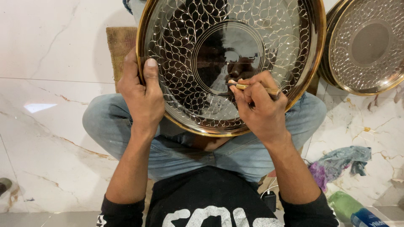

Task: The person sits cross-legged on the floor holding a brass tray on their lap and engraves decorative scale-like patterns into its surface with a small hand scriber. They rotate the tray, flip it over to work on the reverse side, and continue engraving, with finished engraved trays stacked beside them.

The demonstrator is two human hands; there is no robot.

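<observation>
A large round metal plate [176, 54] with a brass rim and an engraved leaf pattern rests on my lap, tilted toward me. My left hand [141, 94] grips its left rim, thumb lying on the patterned face. My right hand [259, 107] holds a thin brass engraving tool [252, 88] like a pen. The tool's tip touches the plate just below the plain round centre. My right hand rests on the plate's lower right part.
A stack of similar engraved plates [365, 44] leans at the upper right. A brown mat [120, 46] lies under the plate on the white marble floor [50, 126]. Crumpled cloths [338, 162], a green object [345, 204] and a blue bottle [367, 218] lie at the lower right.
</observation>
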